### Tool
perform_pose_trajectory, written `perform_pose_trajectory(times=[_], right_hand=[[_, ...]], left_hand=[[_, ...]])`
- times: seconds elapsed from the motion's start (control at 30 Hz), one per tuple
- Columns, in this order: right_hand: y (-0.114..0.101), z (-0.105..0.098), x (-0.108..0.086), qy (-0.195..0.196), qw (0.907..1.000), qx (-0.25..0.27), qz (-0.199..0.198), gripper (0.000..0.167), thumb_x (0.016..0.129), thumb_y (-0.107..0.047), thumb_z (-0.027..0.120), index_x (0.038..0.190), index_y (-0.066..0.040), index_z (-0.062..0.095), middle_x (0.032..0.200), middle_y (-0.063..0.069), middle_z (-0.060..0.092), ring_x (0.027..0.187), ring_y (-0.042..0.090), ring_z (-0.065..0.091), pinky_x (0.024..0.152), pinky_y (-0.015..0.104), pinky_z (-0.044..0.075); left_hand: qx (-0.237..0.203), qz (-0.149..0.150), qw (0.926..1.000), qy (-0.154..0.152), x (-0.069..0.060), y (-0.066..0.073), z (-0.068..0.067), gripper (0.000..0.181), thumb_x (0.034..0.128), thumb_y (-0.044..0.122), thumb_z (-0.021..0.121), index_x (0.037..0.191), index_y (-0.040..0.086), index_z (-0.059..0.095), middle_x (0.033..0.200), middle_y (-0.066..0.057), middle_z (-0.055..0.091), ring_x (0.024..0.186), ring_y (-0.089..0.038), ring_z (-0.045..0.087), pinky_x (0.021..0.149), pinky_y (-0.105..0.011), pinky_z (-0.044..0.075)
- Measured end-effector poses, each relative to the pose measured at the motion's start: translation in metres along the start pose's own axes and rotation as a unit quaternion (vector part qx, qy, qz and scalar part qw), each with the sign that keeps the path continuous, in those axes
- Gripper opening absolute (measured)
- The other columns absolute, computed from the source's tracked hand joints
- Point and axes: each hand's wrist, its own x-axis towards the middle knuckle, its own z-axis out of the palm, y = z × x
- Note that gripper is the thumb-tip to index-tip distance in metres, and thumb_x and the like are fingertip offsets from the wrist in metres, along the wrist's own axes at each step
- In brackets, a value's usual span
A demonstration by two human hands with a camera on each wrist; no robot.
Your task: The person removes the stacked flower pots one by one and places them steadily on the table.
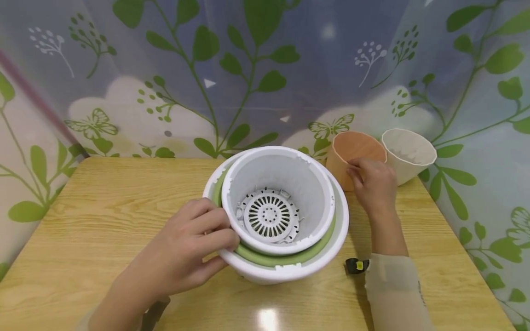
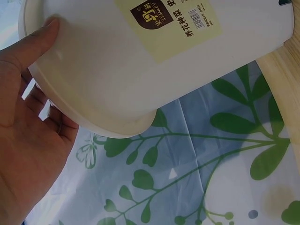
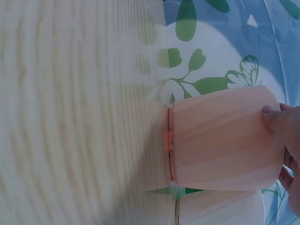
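In the head view, a stack of nested flower pots stands mid-table: a white outer pot (image 1: 342,220), a green rim (image 1: 265,260) inside it, and a white inner pot (image 1: 278,173) with a slotted round base. My left hand (image 1: 186,248) grips the stack's left rim, fingers over the edge; in the left wrist view the thumb lies against the pot's outer wall, which bears a label (image 2: 176,23). At the back right, my right hand (image 1: 374,186) pinches the near rim of an orange flower pot (image 1: 340,162). The right wrist view shows its ribbed side and base.
A cream pot (image 1: 407,158) stands beside the orange one, at its right. A small black object with a yellow mark (image 1: 355,265) lies near my right sleeve. Leaf-patterned curtain (image 1: 248,69) hangs behind the wooden table (image 1: 124,207).
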Motion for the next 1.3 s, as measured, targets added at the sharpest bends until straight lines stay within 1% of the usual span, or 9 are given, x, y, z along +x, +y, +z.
perform_pose_trajectory(times=[0.2,0.77,1.1,1.3], right_hand=[[0.0001,0.0,0.0027,-0.004,1.0,-0.002,0.003,0.016,0.089,-0.017,0.073,0.103,-0.009,0.074,0.097,0.012,0.075,0.089,0.037,0.068,0.083,0.054,0.047],[0.0025,0.0032,0.0035,0.016,0.9999,0.004,-0.003,0.018,0.087,-0.018,0.075,0.102,-0.008,0.074,0.096,0.012,0.075,0.086,0.037,0.067,0.081,0.055,0.047],[0.0009,0.0015,0.0033,0.004,1.0,0.002,0.003,0.017,0.089,-0.018,0.074,0.102,-0.008,0.074,0.095,0.013,0.075,0.086,0.036,0.067,0.083,0.054,0.047],[0.0015,0.0006,0.0005,-0.01,0.9998,-0.002,0.016,0.017,0.09,-0.018,0.073,0.103,-0.008,0.073,0.097,0.013,0.074,0.089,0.036,0.066,0.087,0.054,0.047]], left_hand=[[0.002,0.002,1.0,0.004,0.0003,0.0,-0.0007,0.018,0.0743,0.017,0.076,0.084,0.018,0.06,0.093,0.005,0.06,0.088,-0.022,0.052,0.084,-0.034,0.039],[-0.002,0.004,1.0,0.007,0.0001,-0.0008,-0.001,0.018,0.0735,0.016,0.075,0.085,0.018,0.061,0.093,0.005,0.06,0.088,-0.022,0.052,0.084,-0.034,0.04],[-0.003,0.003,1.0,0.0,0.0003,-0.0005,-0.0014,0.019,0.0733,0.015,0.075,0.085,0.018,0.061,0.093,0.005,0.06,0.088,-0.021,0.052,0.085,-0.033,0.039],[-0.008,0.005,1.0,-0.002,0.0008,-0.0008,-0.0009,0.019,0.0731,0.014,0.075,0.085,0.017,0.061,0.093,0.005,0.059,0.088,-0.021,0.051,0.085,-0.033,0.039]])
